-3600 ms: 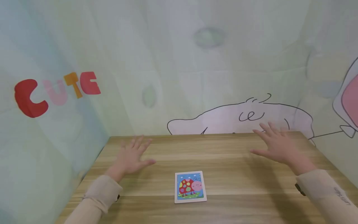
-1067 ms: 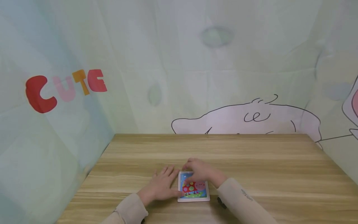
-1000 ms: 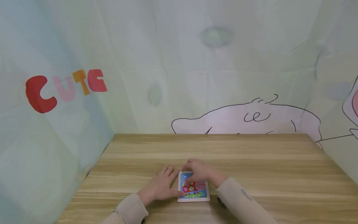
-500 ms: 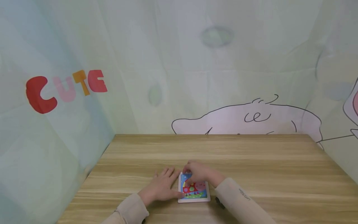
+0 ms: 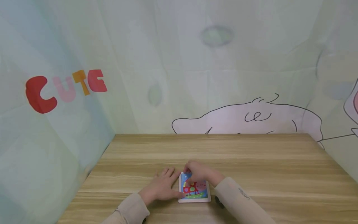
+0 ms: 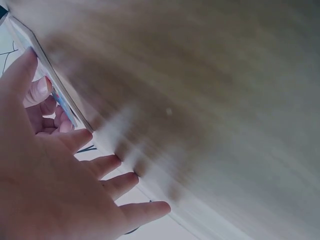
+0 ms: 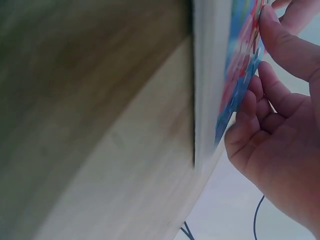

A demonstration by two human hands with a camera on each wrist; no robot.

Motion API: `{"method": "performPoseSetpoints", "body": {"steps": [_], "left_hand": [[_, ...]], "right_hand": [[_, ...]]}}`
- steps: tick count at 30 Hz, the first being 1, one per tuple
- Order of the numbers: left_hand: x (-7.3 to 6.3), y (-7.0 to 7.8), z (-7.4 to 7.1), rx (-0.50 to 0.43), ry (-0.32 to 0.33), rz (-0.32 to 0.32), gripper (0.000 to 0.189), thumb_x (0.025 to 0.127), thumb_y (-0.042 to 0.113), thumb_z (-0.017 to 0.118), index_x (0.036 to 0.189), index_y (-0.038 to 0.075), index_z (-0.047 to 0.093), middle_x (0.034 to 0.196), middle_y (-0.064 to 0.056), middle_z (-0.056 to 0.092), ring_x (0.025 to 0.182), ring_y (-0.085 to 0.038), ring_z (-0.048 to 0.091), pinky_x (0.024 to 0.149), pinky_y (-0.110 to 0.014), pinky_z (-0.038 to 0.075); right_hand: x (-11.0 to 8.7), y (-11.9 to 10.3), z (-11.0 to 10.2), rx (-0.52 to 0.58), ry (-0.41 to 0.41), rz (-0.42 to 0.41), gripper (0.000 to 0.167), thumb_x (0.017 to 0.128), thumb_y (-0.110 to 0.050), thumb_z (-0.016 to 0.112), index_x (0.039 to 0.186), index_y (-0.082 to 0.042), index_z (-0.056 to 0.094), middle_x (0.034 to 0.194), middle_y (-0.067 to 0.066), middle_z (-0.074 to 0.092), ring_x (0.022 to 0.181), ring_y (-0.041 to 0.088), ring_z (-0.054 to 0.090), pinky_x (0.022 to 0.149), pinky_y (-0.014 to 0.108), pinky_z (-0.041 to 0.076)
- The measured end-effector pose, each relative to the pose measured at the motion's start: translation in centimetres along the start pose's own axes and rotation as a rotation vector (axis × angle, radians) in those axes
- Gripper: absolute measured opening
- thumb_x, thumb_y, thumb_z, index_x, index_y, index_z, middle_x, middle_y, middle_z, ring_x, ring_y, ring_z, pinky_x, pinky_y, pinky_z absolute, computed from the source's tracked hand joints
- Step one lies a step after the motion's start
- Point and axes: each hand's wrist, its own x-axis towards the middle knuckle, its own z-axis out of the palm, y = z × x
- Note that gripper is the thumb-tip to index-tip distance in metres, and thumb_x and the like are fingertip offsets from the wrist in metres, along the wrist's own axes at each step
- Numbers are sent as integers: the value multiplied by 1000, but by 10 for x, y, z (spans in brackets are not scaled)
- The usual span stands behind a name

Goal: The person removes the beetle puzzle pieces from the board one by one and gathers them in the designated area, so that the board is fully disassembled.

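Nearest are two beige sleeves (image 5: 237, 199), entering from the bottom edge; a small dark object (image 5: 219, 202) shows under the right cuff. The left hand (image 5: 162, 188) lies open, with the fingers straight and spread on the table (image 5: 265, 174). Its thumb touches the lower left part of the board (image 5: 194, 192), and its index finger is just beside the left rim.

The board lies flat on the near part of the table, close to the middle. It has a pale rim, and inside there is a red ladybug with coloured spots and a pink face, on blue ground with green below.

The right hand (image 5: 195, 172) comes over the board from the right side. Its fingers are bent near the upper rim, and the thumb touches the picture; I cannot tell whether they grip some part of it.

Farther away, the wood-grain table goes back to a pale cloth (image 5: 139, 62). On its left side are the letters CUTE (image 5: 79, 74). Behind the far table edge appears an animal drawing (image 5: 223, 119), and at the far right a pink shape (image 5: 355, 104), cut by the frame.
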Motion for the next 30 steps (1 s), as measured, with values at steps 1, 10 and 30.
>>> {"method": "performPoseSetpoints", "body": {"steps": [1,10,30], "left_hand": [[0,0,0,0,-2,0,90,80,67,60,147,10,40,154,-21,29,142,-45,22,103,-74,17],[0,2,-2,-10,-18,-8,89,80,65,61,147,10,40,154,-21,28,142,-45,21,103,-74,16],[0,1,0,-7,3,2,90,80,65,62,147,9,40,153,-22,29,141,-45,22,101,-75,18]], "right_hand": [[0,0,0,3,2,0,32,77,-17,81,102,-11,63,97,-3,58,89,13,57,84,33,50],[0,-1,1,12,9,1,31,77,-17,82,101,-11,63,94,-4,58,85,11,55,82,31,50],[-1,9,0,132,17,-109,10,92,-7,62,101,-12,65,91,0,63,80,11,58,73,30,51]]}}
